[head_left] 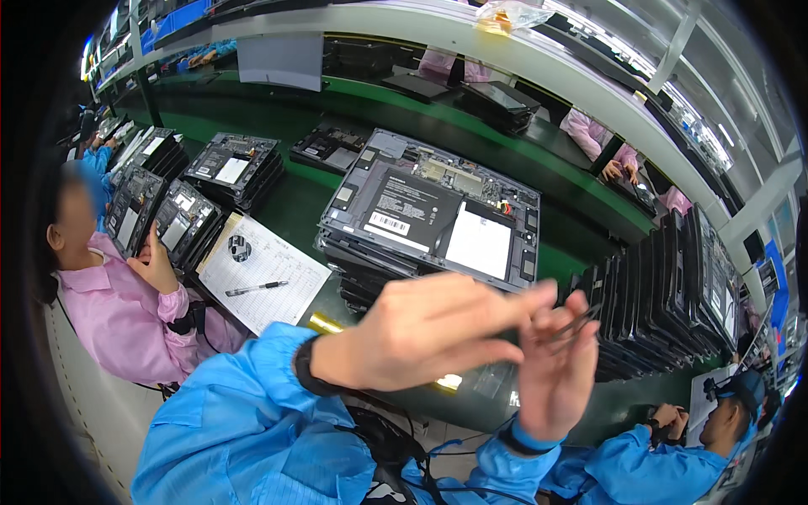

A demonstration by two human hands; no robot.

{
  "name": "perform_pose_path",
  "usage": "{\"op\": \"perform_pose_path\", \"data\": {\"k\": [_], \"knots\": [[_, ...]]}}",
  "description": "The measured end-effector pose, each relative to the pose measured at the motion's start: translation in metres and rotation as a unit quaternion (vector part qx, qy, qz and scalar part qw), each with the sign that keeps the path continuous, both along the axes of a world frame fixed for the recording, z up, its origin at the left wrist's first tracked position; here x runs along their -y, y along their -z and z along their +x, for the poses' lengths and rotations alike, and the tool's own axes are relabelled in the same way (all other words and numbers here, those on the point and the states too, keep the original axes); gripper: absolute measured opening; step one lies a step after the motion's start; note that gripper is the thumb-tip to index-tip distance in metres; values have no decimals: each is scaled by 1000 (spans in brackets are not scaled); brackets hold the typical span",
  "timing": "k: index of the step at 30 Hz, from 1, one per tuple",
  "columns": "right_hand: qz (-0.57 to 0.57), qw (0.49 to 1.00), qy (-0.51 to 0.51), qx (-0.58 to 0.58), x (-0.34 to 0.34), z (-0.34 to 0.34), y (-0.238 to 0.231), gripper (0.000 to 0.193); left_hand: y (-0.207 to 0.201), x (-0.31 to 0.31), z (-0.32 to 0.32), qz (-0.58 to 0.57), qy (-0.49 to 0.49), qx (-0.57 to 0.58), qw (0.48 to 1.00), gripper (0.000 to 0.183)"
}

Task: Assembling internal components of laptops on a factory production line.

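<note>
Holds bare left hand (421,332) and bare right hand (557,370) close together above green tabletop's (581,248) front edge; cannot tell, for blur, whether clamped on thin dark strip (576,324) at right fingertips. Behind that edge, displays stacked dark-grey laptop bases (404,257) with black rectangular battery (412,206).

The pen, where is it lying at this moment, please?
In the head view, the pen lies left of centre on the printed sheet, beside the large stack of opened devices.
</note>
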State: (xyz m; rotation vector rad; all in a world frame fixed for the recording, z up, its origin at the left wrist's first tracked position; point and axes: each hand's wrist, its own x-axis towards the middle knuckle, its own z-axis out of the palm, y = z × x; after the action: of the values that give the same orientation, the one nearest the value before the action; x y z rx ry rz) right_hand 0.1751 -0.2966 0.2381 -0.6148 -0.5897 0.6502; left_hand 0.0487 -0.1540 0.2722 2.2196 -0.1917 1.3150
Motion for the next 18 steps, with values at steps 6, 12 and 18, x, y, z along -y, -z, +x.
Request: {"op": "perform_pose_path", "data": {"k": [6,12,18], "knots": [[-77,963,151,208,-45,109,-30,42,-31,-81,44,109,-15,-279,954,53],[-180,946,107,249,-111,161,-17,35,12,-97,87,208,-135,-296,922,60],[-202,952,66,219,-134,172,4,37,3,-93,89,161,-134,-326,922,57]]}}
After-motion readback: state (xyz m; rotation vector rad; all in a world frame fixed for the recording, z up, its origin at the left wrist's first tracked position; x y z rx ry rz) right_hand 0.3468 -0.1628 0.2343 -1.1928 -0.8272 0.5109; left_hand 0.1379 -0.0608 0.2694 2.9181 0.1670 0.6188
